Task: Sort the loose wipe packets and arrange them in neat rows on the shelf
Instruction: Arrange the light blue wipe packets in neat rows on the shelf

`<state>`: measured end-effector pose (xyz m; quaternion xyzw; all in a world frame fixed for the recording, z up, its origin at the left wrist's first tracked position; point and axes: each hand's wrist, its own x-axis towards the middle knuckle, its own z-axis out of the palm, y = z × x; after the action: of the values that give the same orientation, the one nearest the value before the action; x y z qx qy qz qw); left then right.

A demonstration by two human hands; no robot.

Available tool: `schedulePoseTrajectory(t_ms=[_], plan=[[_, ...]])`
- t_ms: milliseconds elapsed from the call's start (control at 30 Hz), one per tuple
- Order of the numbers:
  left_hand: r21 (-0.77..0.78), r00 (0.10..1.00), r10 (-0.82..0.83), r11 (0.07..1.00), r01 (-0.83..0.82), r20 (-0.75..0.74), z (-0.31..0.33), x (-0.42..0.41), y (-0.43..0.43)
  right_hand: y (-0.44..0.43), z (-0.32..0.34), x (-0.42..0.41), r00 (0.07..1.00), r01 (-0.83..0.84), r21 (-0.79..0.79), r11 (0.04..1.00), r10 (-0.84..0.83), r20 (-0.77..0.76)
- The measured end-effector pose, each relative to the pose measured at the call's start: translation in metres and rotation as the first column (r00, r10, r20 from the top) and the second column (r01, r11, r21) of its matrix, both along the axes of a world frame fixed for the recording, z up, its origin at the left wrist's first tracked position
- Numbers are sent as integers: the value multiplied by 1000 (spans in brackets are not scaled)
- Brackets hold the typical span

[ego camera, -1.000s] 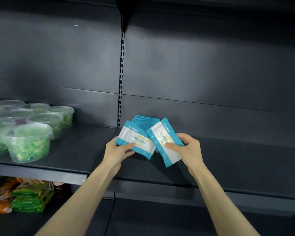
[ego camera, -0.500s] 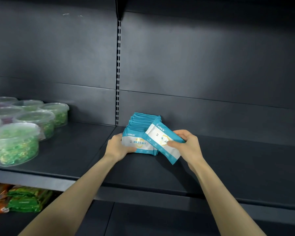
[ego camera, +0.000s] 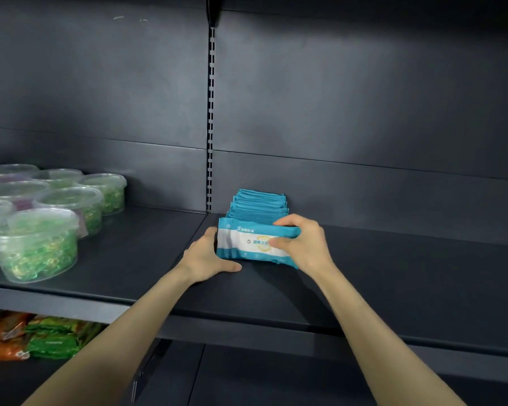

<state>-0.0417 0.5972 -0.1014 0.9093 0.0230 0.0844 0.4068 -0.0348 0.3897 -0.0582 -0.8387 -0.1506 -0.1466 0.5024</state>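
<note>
Dark grey metal shelf (ego camera: 393, 273) is recorded as the work surface. Right hand (ego camera: 302, 244) is clamped on the front white-and-teal wipe packet (ego camera: 247, 241): fingers curled over its top edge, thumb pressed on its face. Left hand (ego camera: 206, 253) is laid straight-fingered against the packet's 9 o'clock end, thumb on the shelf, nothing gripped. The packet is stood upright at the front of a teal packet row (ego camera: 258, 203) running toward 12 o'clock. Clear plastic tubs of green contents (ego camera: 38, 244) are noted at 9 o'clock, well apart; green and orange bags (ego camera: 50, 338) at 7 o'clock, one shelf down.

Visible body: the left forearm (ego camera: 129, 323) at 7 o'clock and the right forearm (ego camera: 373, 326) at 5 o'clock, both bare from frame edge to wrist, ending in the bare left hand (ego camera: 208, 253) and right hand (ego camera: 302, 244).
</note>
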Motion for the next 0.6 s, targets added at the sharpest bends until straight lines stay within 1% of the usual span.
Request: schedulePoseTrajectory(t_ms=[67, 133, 233, 300, 367, 467, 600], plan=[[-8, 999, -31, 999, 31, 7, 1, 0, 1, 10, -6, 3, 997, 40, -124, 991, -32, 66], [24, 999, -36, 999, 36, 13, 0, 1, 1, 16, -12, 7, 981, 118, -251, 961, -74, 177], [65, 1000, -14, 998, 12, 28, -2, 3, -2, 21, -16, 10, 954, 205, -353, 913, -105, 281], [97, 999, 15, 995, -20, 48, -2, 4, -3, 18, -16, 10, 963, 183, -411, 893, -79, 258], [118, 997, 20, 993, -29, 79, -2, 5, -4, 12, -16, 10, 984, 109, -484, 868, -25, 177], [138, 996, 1, 990, -14, 93, -3, 6, -4, 4, -18, 12, 995, 49, -611, 790, 17, 101], [185, 996, -25, 983, 10, 81, -4, 7, -6, -2, -19, 16, 995, 53, -649, 759, 14, 98]])
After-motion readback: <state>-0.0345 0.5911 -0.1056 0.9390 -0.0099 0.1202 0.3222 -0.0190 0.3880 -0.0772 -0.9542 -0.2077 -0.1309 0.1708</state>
